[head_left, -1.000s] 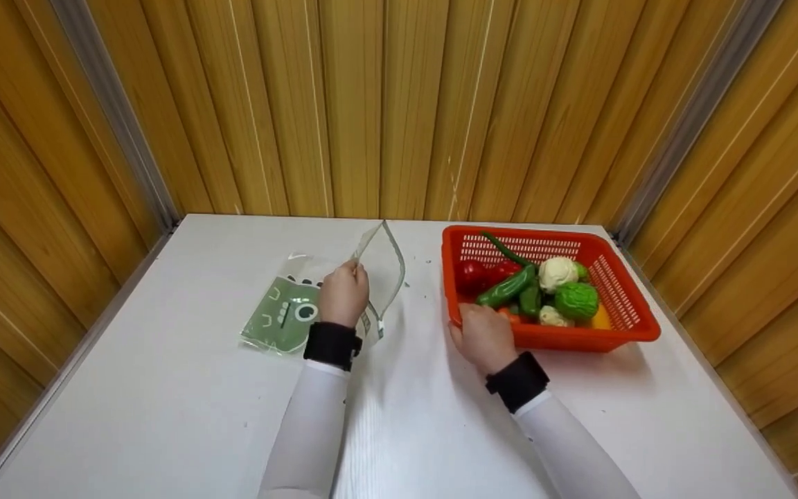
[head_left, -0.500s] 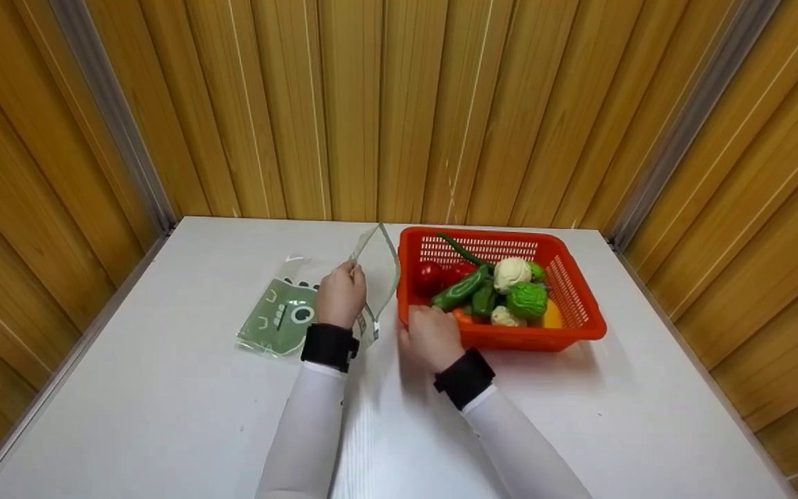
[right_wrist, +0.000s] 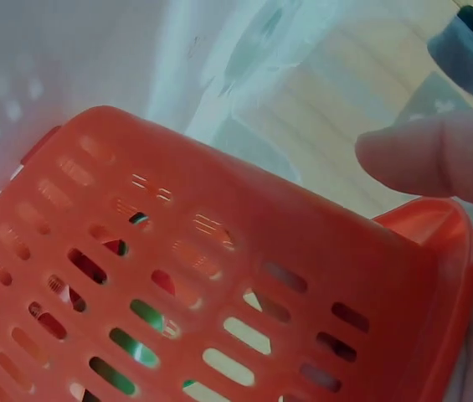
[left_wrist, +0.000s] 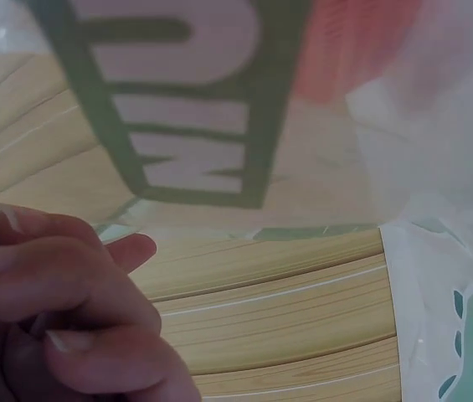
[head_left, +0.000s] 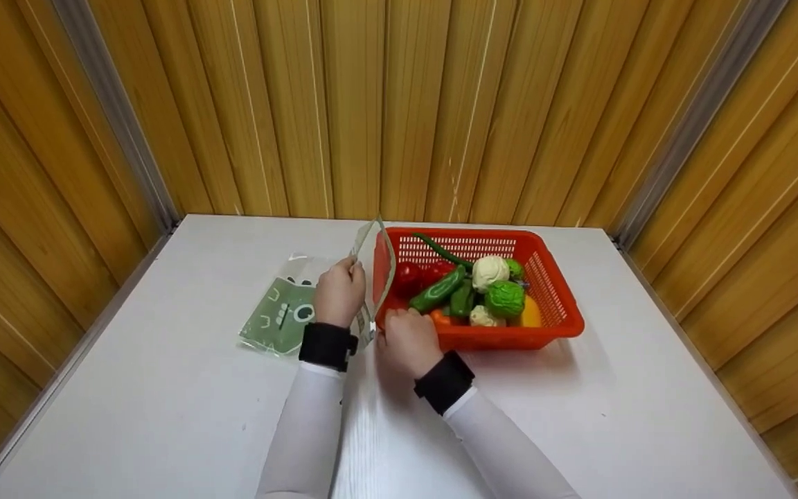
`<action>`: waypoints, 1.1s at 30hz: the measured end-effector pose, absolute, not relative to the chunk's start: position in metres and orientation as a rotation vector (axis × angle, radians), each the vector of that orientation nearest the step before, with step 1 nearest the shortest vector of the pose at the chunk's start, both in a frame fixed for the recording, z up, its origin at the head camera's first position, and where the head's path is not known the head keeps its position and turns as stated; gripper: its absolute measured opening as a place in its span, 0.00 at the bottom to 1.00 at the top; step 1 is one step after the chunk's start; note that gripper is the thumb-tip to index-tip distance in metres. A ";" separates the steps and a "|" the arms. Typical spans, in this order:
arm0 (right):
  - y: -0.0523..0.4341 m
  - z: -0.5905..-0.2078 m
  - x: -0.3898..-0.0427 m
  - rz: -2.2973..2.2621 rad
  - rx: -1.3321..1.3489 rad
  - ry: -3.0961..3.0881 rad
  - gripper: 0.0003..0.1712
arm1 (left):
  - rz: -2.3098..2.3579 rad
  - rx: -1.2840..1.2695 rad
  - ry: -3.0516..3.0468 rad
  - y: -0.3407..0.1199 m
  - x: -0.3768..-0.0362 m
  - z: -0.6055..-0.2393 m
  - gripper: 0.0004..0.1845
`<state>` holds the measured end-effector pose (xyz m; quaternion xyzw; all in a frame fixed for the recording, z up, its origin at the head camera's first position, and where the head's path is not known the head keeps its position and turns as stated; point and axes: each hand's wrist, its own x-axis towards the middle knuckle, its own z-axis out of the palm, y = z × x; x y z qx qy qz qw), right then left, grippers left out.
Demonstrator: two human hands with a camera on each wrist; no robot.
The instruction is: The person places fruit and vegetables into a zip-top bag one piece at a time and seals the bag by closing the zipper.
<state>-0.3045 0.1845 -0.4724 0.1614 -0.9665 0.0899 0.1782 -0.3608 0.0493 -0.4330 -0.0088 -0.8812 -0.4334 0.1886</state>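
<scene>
My left hand (head_left: 340, 291) pinches the edge of a clear zip bag (head_left: 271, 322) printed with a green one-eyed monster. The bag lies left of the hand, its mouth spread towards the right. In the left wrist view, the fingers (left_wrist: 60, 276) are curled beside the bag's lettered band (left_wrist: 177, 126). My right hand (head_left: 409, 343) grips the front left corner of a red plastic basket (head_left: 496, 338). Its thumb (right_wrist: 429, 155) shows over the rim in the right wrist view. The bag's opening overlaps the basket's left end in the head view.
Inside the basket are toy-like vegetables: a green cucumber-shaped piece (head_left: 438, 290), a white cauliflower-like head (head_left: 490, 273), a crinkled green cabbage-like ball (head_left: 505, 299) and red round pieces (head_left: 409, 276). The white table (head_left: 163, 416) meets wood-patterned walls (head_left: 399, 111) at the back.
My right hand has drawn the basket leftwards across the table until its left end meets the bag's mouth in view. The left hand and the bag have stayed nearly still.
</scene>
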 end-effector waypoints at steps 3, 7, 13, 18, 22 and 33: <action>0.187 -0.474 -0.303 0.245 0.471 -2.718 0.10 | -1.217 -0.024 -2.483 0.053 -0.358 -0.432 0.19; 0.188 -0.475 -0.302 0.230 0.477 -2.703 0.11 | -1.221 -0.016 -2.491 0.052 -0.358 -0.433 0.19; 0.189 -0.473 -0.300 0.269 0.504 -2.676 0.12 | -1.224 -0.028 -2.477 0.053 -0.358 -0.434 0.19; 0.199 -0.461 -0.299 0.536 0.592 -2.798 0.21 | -1.220 -0.022 -2.489 0.053 -0.358 -0.434 0.20; 0.218 -0.439 -0.300 0.896 0.570 -2.831 0.29 | -1.217 -0.025 -2.492 0.054 -0.357 -0.434 0.19; 0.313 -0.392 -0.307 1.323 0.033 -2.526 0.30 | -1.219 -0.039 -2.476 0.053 -0.358 -0.434 0.19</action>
